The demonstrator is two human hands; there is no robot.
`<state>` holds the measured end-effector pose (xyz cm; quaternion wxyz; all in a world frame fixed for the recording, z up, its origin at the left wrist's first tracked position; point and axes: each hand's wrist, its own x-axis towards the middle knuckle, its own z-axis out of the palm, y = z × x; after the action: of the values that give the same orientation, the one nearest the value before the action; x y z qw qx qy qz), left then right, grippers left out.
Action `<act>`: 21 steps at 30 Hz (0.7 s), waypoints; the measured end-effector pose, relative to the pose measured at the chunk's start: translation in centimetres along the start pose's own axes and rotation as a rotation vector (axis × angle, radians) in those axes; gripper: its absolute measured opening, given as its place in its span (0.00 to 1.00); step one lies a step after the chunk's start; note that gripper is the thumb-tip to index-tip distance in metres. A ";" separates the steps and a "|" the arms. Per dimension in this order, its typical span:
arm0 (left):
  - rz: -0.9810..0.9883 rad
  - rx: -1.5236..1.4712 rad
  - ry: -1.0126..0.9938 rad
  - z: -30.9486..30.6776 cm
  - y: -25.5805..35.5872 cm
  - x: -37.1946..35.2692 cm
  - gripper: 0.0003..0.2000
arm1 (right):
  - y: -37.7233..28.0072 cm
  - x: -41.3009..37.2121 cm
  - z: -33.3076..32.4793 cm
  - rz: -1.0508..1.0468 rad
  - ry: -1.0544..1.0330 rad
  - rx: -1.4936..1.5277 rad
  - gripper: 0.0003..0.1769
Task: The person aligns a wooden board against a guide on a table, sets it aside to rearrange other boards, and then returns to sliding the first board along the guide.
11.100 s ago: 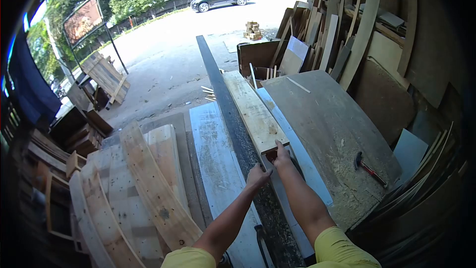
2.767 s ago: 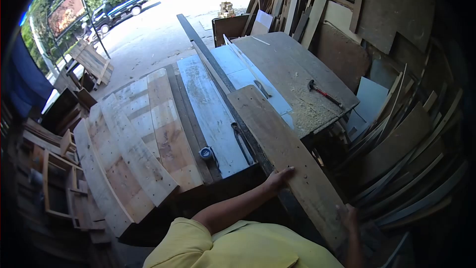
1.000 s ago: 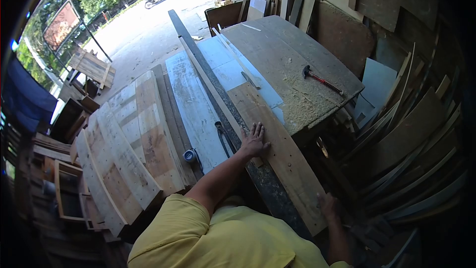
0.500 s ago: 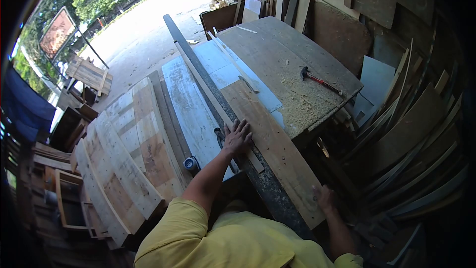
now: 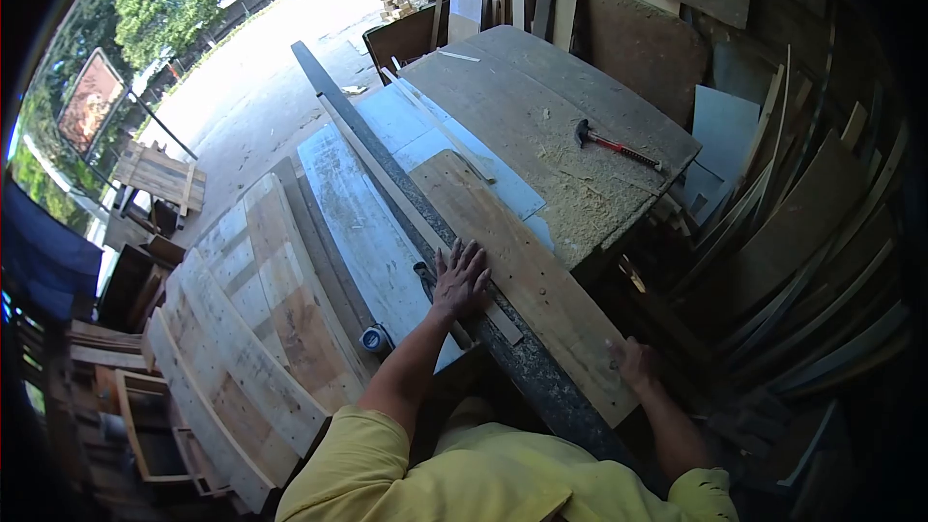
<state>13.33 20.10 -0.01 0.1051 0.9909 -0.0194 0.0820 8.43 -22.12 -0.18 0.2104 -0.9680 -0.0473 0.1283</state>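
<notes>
A wide wooden board lies lengthwise on a long dark bed in front of me. Along its left runs a narrow wooden strip. My left hand rests flat with fingers stretched out, over the strip and the board's left edge. At the board's near right edge, my right hand grips it with the thumb side on top; the fingers below are hidden. A dark metal clamp-like piece sits just left of my left hand.
A red-handled hammer lies among sawdust on the side table. A round tape measure sits near a stack of joined wooden panels at left. Timber offcuts lean along the right wall.
The wide board has slid slightly forward, away from me, with my right hand moving along with it. My left hand stays on the strip and board edge. The view has shifted a little.
</notes>
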 end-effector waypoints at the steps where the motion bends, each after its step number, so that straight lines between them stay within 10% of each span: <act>1: -0.003 0.005 0.002 0.1 -0.1 -0.1 0.28 | -0.2 0.1 0.1 0.010 -0.009 0.002 0.37; 21: 0.000 0.033 -0.011 -0.3 0.3 0.0 0.27 | -3.9 4.1 1.1 -0.051 0.022 0.089 0.40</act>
<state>13.24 19.83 0.39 0.0888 0.9929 -0.0187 0.0768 11.89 -17.55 -0.40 0.2568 -0.9576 -0.0637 0.1142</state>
